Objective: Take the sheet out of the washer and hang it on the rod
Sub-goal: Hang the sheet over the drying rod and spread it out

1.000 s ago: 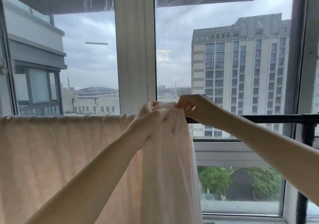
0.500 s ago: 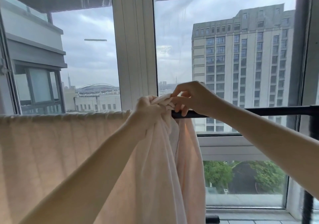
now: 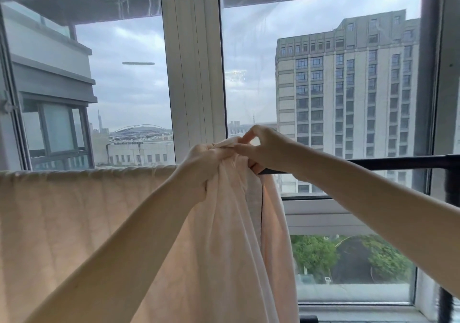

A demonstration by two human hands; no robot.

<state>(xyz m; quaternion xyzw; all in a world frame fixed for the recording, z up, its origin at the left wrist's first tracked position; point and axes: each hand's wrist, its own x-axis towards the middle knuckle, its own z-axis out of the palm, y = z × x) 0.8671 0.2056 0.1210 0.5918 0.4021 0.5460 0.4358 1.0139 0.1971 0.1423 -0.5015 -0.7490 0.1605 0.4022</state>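
A pale pink sheet (image 3: 74, 223) hangs over a black horizontal rod (image 3: 398, 162) in front of the window. Its left part is spread flat along the rod; its right part is bunched into hanging folds. My left hand (image 3: 201, 163) grips the bunched top of the sheet at the rod. Just to the right, my right hand (image 3: 263, 148) pinches the sheet's upper edge between thumb and fingers, slightly above the rod. The rod is bare to the right of my hands. The washer is out of view.
A white window frame post (image 3: 194, 73) stands right behind the hands. The rod's black upright (image 3: 450, 193) is at the far right edge. Window glass and a sill (image 3: 323, 215) lie close behind the rod.
The bunched edge has been lifted a little above the rod, and my right hand has gone from gripping over the rod to pinching the sheet's top edge. The left hand keeps its grip.
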